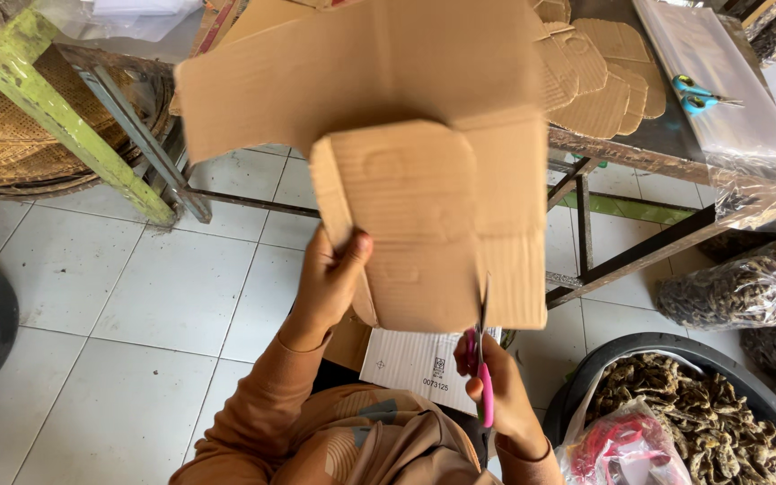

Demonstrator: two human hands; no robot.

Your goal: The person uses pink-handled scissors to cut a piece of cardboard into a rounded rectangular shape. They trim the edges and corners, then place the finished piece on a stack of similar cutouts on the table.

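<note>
The left hand (330,278) grips the cardboard sheet (406,171) at seven o'clock; the right hand (496,386) squeezes pink scissors (483,359) at five o'clock, blades in the cardboard.

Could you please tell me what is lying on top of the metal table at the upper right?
The table carries a stack of cut cardboard pieces, clear plastic sheets, and blue-handled scissors on them. The held cardboard hides its left part.

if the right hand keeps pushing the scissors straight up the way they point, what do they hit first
The right hand holds pink scissors with the blades pointing up into the bottom edge of the cardboard sheet. The cardboard comes first; the blades seem to be already at or in it, though depth is unclear.
</note>
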